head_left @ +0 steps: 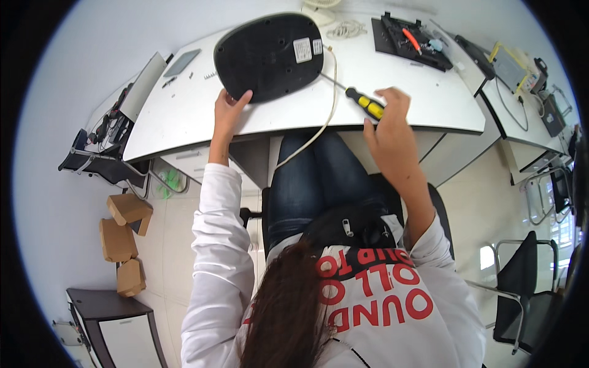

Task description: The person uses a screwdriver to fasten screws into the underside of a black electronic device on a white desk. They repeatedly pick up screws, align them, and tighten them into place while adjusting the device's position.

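A black, rounded device base [264, 67] with pale labels and screw holes lies on the white desk, its underside facing up. My left hand [230, 110] grips its near left edge, thumb on top and fingers partly hidden at the side. A black-and-yellow screwdriver [363, 101] points left, its shaft end beside the base's right edge. The rear of its handle is in my right hand [391, 126], with thumb and index finger apart around it; the other fingers are hidden. A cream cable [335, 92] runs from beside the base over the desk's front edge to my lap.
On the white desk [429, 110], an open black tool case [411, 43] with red-handled pliers lies at back right. A coiled white cord [346, 29] lies behind the base. A grey tablet-like slab [182, 62] is at far left. Cardboard boxes [119, 239] sit on the floor at left.
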Demonstrator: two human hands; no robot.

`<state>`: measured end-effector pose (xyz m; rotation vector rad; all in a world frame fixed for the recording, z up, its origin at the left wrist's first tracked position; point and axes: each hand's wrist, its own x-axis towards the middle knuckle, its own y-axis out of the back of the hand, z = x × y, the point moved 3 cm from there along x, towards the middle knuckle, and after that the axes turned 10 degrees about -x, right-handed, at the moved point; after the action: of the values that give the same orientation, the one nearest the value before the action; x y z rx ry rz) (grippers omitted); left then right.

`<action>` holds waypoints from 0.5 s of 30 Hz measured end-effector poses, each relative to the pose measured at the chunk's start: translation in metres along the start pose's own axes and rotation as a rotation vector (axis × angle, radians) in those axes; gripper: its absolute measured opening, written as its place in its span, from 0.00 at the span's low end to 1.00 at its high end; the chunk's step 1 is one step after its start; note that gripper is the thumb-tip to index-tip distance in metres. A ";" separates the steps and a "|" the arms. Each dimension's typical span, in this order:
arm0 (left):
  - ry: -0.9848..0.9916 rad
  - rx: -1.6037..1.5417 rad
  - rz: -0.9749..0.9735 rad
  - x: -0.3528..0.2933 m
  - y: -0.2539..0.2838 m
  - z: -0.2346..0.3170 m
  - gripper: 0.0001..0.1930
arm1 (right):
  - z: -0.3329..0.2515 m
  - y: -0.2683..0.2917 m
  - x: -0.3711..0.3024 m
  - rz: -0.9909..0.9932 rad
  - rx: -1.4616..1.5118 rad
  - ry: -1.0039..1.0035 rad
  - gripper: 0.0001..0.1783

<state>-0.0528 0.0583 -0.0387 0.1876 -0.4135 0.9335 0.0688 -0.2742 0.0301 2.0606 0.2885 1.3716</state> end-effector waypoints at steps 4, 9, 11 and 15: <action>0.026 -0.022 0.007 -0.006 0.002 -0.001 0.25 | -0.010 0.001 0.000 -0.187 -0.066 -0.070 0.13; 0.009 -0.026 -0.027 -0.006 0.005 -0.005 0.25 | -0.018 -0.002 0.002 -0.083 -0.181 -0.088 0.15; -0.006 -0.035 -0.038 -0.002 0.003 -0.005 0.25 | -0.027 0.001 -0.004 0.046 -0.120 -0.006 0.16; -0.020 -0.045 -0.047 0.000 0.005 -0.008 0.25 | -0.019 -0.010 -0.003 -0.076 -0.203 -0.021 0.16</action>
<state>-0.0542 0.0639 -0.0463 0.1645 -0.4465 0.8764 0.0521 -0.2607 0.0266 1.8765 0.2075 1.2784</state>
